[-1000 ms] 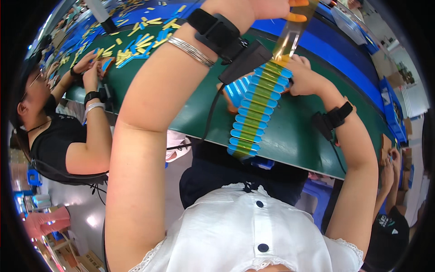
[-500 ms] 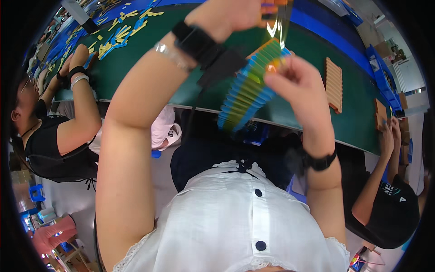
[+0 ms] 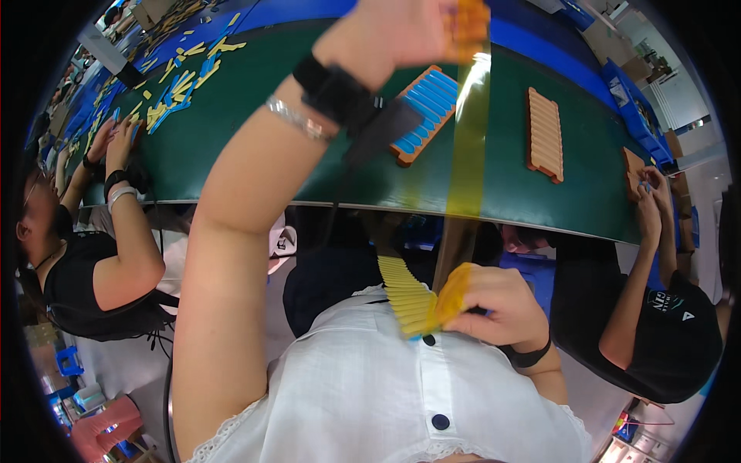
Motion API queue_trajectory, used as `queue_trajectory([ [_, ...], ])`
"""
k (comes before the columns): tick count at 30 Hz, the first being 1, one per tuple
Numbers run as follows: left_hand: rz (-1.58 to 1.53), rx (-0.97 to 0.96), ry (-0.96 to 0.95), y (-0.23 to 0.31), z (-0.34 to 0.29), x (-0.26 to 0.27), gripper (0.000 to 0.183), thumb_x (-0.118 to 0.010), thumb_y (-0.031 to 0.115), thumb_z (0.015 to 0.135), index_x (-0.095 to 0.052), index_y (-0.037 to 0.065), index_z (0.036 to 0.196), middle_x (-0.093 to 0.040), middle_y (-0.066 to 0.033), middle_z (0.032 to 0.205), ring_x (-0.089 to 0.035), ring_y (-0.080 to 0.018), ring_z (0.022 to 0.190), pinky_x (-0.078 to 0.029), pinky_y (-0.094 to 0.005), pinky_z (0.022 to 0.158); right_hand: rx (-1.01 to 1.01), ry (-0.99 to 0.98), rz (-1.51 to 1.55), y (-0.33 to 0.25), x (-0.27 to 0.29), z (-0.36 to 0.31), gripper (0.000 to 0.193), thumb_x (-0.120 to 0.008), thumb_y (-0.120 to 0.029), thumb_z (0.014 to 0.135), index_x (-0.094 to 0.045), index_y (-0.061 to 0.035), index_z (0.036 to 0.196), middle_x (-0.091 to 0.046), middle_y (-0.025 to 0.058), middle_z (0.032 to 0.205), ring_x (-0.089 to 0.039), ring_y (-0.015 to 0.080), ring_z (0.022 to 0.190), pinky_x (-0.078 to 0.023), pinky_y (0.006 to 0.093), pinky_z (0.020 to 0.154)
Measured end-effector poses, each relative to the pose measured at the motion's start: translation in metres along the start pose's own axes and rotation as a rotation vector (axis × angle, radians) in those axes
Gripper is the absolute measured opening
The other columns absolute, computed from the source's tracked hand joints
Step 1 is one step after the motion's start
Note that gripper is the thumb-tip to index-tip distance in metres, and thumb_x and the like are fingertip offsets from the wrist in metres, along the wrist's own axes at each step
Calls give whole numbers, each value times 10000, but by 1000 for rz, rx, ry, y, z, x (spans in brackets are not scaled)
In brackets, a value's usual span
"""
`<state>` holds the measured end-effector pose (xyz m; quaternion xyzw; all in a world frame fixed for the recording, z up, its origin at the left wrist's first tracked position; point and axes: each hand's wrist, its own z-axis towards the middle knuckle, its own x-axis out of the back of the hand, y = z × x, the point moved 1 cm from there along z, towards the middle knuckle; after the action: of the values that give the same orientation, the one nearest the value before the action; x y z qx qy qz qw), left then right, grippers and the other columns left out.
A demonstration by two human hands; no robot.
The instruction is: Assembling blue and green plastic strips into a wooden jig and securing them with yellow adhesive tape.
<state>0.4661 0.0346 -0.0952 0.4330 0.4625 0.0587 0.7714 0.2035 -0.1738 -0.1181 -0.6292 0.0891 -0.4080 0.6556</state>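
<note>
A long see-through amber tape [image 3: 468, 147] is stretched between my raised left hand [image 3: 409, 31], whose fingers are closed on its upper end, and my right hand [image 3: 494, 305] low in front of my shirt. The fingertips of both hands look orange where tape seems to cover them. My right hand is closed at one end of a fanned row of narrow yellow strips [image 3: 405, 297], with a bit of blue at its lower edge. On the table beyond, partly behind my left wrist, lies an orange-brown grooved tray [image 3: 404, 160] with blue strips [image 3: 429, 100] in its grooves.
A second grooved tray [image 3: 545, 135] lies to the right on the green table [image 3: 340, 177]. Loose yellow and blue strips [image 3: 181, 85] are scattered at the far left. Co-workers sit on both sides, their hands at the table. A blue bin [image 3: 637, 116] stands far right.
The ribbed row has left the table edge and come down to my shirt with my right hand. My left hand stays high, the tape now drawn long between them. The blue-filled tray is now uncovered.
</note>
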Motion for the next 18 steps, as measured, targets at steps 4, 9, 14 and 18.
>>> queue_trajectory([
  [4, -78, -91, -76, 79, -7, -64, 959, -309, 790, 889, -513, -99, 1186, -605, -202, 1062, -554, -348, 1005, -374, -549, 974, -352, 246, 421, 27, 17, 6, 544, -785, -138, 822, -579, -42, 1317, -701, 68, 909, -650, 146, 796, -516, 278, 771],
  [9, 127, -81, -566, 110, -12, -57, 885, -300, 687, 946, -512, -127, 1217, -612, -206, 1107, -546, -343, 1021, -341, -536, 1011, -592, 539, -304, 66, 93, 71, 558, -542, -376, 986, -469, -37, 1422, -622, 152, 1081, -646, 157, 729, -534, 275, 635],
  [14, 119, -142, -238, 97, -20, -55, 844, -332, 682, 942, -541, -96, 1193, -634, -178, 1100, -552, -305, 1043, -327, -514, 1008, -892, 282, -655, 105, 118, 183, 900, -441, -774, 843, -520, -55, 1379, -553, 222, 1242, -691, 285, 832, -562, 348, 663],
  [18, 47, -55, -419, 90, -20, -38, 805, -350, 674, 943, -569, -72, 1154, -648, -156, 1088, -559, -272, 1043, -319, -493, 995, -610, 9, -1044, 123, 94, 235, 846, -569, -761, 730, -587, -157, 1323, -564, 148, 1308, -681, 297, 978, -546, 402, 807],
])
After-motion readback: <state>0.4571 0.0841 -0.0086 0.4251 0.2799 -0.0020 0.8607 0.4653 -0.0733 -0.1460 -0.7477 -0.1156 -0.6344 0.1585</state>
